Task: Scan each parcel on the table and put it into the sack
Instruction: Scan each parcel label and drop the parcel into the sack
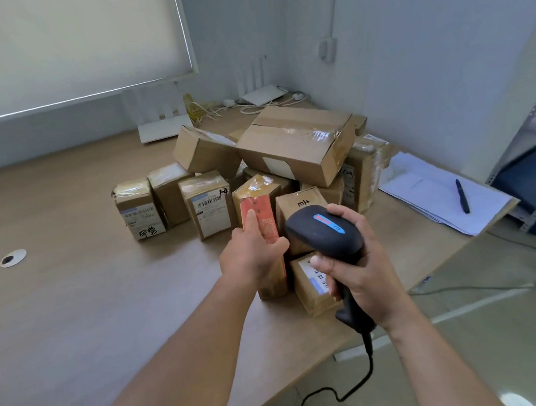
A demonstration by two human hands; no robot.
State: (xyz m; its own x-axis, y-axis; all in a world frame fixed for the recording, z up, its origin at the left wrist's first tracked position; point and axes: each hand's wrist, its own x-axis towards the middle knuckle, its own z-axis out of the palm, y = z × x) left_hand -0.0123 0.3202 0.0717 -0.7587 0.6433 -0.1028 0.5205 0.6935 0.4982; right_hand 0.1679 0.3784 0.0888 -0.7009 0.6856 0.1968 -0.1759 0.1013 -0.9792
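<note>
Bench (73,303): pale wood tone. Parcels (208,205): brown cardboard, glossy clear tape, white labels printed with black barcodes, black handwriting. Held parcel (262,223): orange-red face, brown lower part. Scanner (325,230): black, blue stripe with red marking. Cable (353,387): black. Papers (432,193): white. Pen (462,197): dark blue.

One parcel is lifted for scanning, the other parcels wait on the table.

The red-orange parcel (264,232) is a narrow box, held upright in the left hand (249,257), just beside the head of the black scanner (325,230), which the right hand (358,269) grips by the handle. A small brown parcel (314,286) with a barcode label lies under the scanner. Behind, brown taped parcels (208,205) stand in a group on the table (73,303), and a large carton (297,144) rests tilted on top of them.
</note>
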